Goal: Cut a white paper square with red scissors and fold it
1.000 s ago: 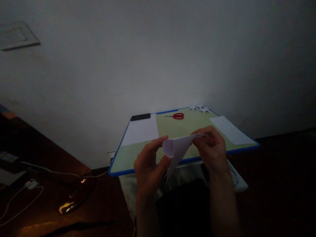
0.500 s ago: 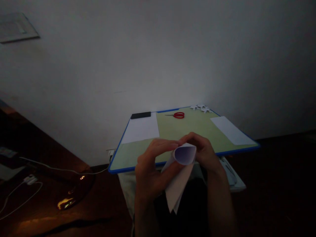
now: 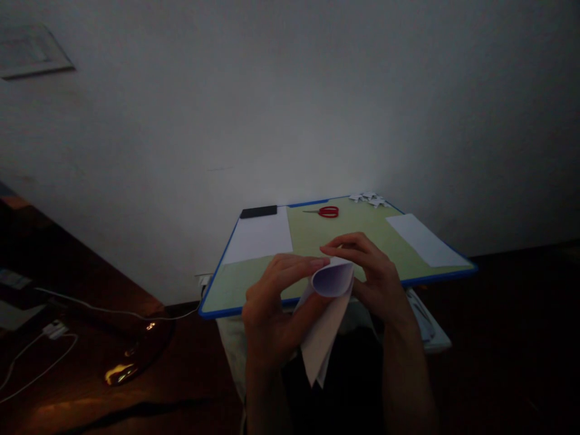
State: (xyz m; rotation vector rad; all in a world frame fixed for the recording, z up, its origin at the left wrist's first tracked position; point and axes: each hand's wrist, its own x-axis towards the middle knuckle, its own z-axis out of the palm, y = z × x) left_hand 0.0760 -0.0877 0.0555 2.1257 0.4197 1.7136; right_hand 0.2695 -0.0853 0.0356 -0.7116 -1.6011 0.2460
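The folded white paper [image 3: 327, 326] stands with its long axis nearly vertical. Its sharp tip points down, below the fingers, and its top is rolled into a soft open curl between the fingertips. The sheet is thin, smooth and matte, with a narrow triangle shape. The left hand [image 3: 272, 308] pinches the curl from the left side, with the wrist raised. The right hand [image 3: 376, 272] arches its fingers over the top of the curl and grips it. Beyond the fingers lie a green board [image 3: 353, 232] with a blue edge and red scissors [image 3: 327, 211].
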